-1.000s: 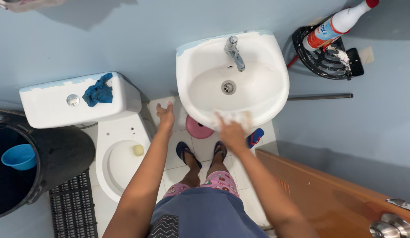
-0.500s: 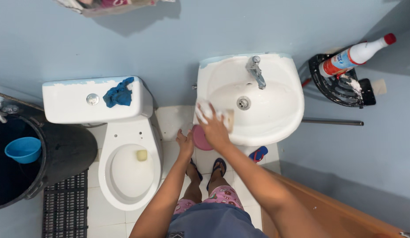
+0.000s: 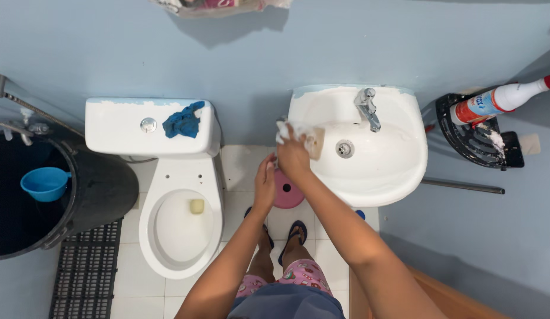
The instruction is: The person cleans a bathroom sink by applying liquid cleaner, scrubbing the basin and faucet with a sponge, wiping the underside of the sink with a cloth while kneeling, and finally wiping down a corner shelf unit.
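Blue walls close in a small bathroom with a white tiled floor (image 3: 239,171), seen from straight above.

Nearest, two feet in dark sandals (image 3: 295,233) stand on the tiles between toilet and sink. Just beyond them a pink stool (image 3: 287,192) sits on the floor under the sink's left edge. The left hand (image 3: 264,184) hangs open with fingers together, holding nothing, just beside the right wrist and above the stool. The right hand (image 3: 294,158) is closed over a soapy sponge (image 3: 310,142) and presses it on the left rim of the white sink (image 3: 399,171).

To scrub this rim well, I would judge that firm, even pressure with the sponge kept flat is needed, following the curve of the edge so the outer lip is covered too. The free hand could brace on the rim for steadiness.

The sponge looks pale tan, flat and rectangular, with white foam clinging to its left end; much of it is hidden under the fingers. It lies on the sink's left rim, well left of the drain (image 3: 345,149) and the chrome tap (image 3: 368,106).

Left of the sink stands a white toilet (image 3: 180,236) with a blue rag (image 3: 184,123) on its tank. Far left is a black bucket (image 3: 103,189) holding a blue scoop (image 3: 44,183). Far right, a white bottle (image 3: 499,99) lies on a black corner rack (image 3: 476,142).
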